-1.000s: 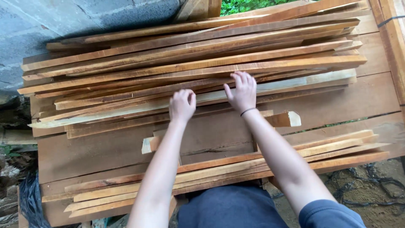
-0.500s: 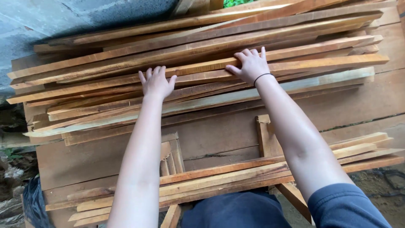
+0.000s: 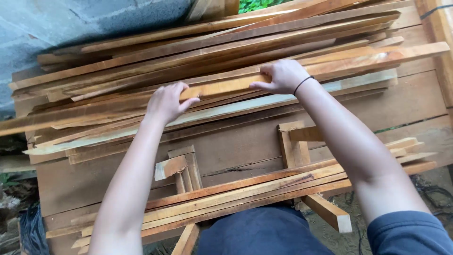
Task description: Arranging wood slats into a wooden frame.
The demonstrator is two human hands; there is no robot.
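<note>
- At 6 o'clock, nearest to the person, a small bundle of thin strips (image 3: 264,186) lies across the wooden frame (image 3: 292,146); it is apart from both hands and needs no attention for this step.
- At 9 o'clock from the centre, the left hand (image 3: 166,101) curls over the orange-brown slat (image 3: 222,86), with the thumb under its near edge and the fingers on top.
- At 1 o'clock, the right hand (image 3: 282,75) closes on the same slat in the same way; a dark band sits on its wrist.
- The slat lies in the upper layer of the large stack of slats (image 3: 141,61), running from 9 o'clock to 3 o'clock, and its long right end reaches far past the right hand.
- To do it well, I judge that both hands should lift evenly and keep the slat level, because the long free end can tip down.
- Neighbour slats touch it on both sides, so a slow, straight lift should avoid dragging them.
- At 11 o'clock, farthest, stands a grey block wall (image 3: 71,23).
</note>
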